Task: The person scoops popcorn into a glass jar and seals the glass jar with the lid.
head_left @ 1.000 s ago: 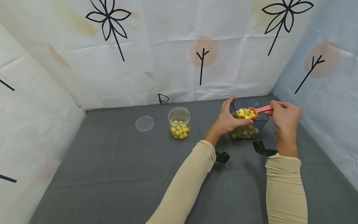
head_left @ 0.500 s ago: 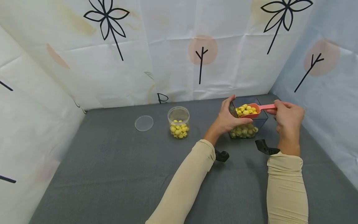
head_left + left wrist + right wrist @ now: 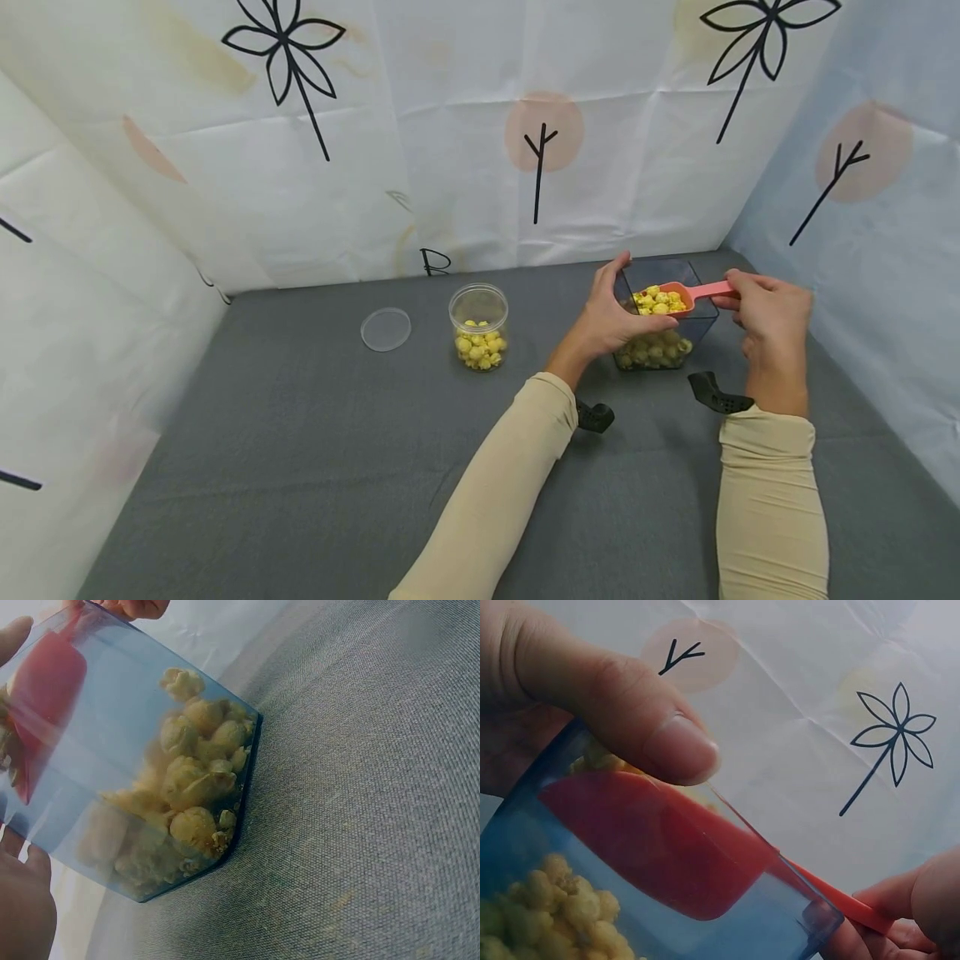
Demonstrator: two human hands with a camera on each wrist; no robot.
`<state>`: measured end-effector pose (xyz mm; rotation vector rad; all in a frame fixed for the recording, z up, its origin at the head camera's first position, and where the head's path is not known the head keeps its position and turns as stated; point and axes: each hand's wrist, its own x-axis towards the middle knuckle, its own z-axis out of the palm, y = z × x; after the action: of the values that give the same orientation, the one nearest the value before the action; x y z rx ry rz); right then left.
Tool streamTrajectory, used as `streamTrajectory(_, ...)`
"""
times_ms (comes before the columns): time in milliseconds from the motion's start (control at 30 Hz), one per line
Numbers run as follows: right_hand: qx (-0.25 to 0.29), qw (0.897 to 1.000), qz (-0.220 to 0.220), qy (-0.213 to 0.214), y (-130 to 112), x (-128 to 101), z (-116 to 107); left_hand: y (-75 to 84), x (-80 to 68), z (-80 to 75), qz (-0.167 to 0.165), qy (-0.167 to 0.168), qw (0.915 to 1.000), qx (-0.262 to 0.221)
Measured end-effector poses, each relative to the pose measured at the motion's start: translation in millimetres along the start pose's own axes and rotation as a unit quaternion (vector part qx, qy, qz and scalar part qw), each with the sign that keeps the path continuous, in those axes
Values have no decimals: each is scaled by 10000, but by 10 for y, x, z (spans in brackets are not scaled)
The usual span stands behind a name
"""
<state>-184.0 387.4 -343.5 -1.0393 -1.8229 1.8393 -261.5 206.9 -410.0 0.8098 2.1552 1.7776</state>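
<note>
Holding a pink scoop (image 3: 670, 298), heaped with yellow popcorn (image 3: 656, 301), level above the mouth of the dark clear square tub (image 3: 663, 321) at the right rear of the grey desk (image 3: 315, 450). Right hand (image 3: 768, 321) pinching the handle's far end, so the long axis runs right to left, bowl toward the left. Left hand (image 3: 611, 317) curled round the tub's left wall, thumb over the rim, steadying it; through the wall, more popcorn heaped at the bottom. Standing well apart to the left, past the left hand: an open round jar (image 3: 480, 327), partly filled, with its lid (image 3: 386, 329) flat on the desk further left. Left hand nearer the jar; scoop's bowl already pointing that way.
</note>
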Motion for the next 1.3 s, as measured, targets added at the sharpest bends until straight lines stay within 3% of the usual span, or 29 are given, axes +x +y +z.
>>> streamTrajectory(300, 237, 9996, 172, 59, -5, 19, -23, 13, 6, 3, 14, -40, 9998, -214)
streamTrajectory(800, 1334, 9901, 305, 309, -22, 63, -96, 14, 9, 3, 31, -100, 9999, -47)
streamTrajectory(1300, 1890, 9804, 297, 478, -55, 33, -132, 57, -34, -53, -110, -251, 9993, 262)
